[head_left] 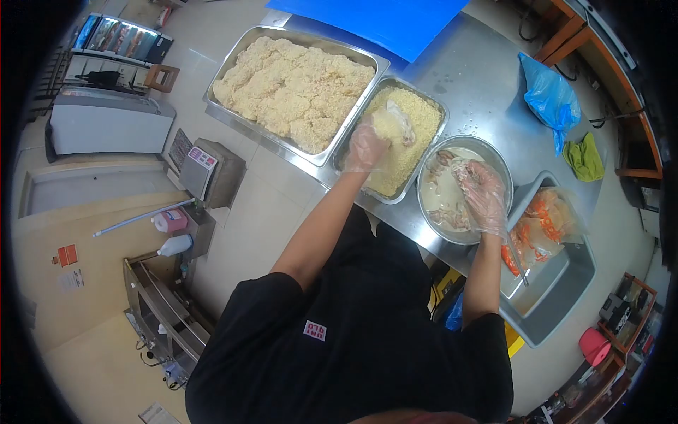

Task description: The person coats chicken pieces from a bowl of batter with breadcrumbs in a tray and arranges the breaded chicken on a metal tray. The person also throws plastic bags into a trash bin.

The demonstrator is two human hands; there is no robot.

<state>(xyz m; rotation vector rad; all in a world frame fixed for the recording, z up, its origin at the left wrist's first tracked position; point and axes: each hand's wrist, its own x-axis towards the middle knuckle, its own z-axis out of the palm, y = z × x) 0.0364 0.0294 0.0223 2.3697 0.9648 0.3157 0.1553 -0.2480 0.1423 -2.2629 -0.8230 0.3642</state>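
Both my hands wear clear plastic gloves. My left hand (369, 145) is over the near left part of a small metal tray of crumbs (413, 134), its fingers closed around a crumb-covered piece (390, 124); a pale, partly uncoated end sticks out to the right. My right hand (482, 191) is in a round metal bowl (432, 220) of whitish batter with pieces of meat in it. Its fingers are curled down at the batter, and what they hold, if anything, is hidden. On the left, a large metal tray (209, 107) is filled with crumb-coated pieces (289, 88).
A grey tub (583, 272) with orange-marked plastic bags (544, 219) stands at the right. Beyond the bowl lie a blue plastic bag (551, 99) and a green cloth (583, 158). A blue board (381, 21) is at the table's far side. A scale (200, 166) stands left.
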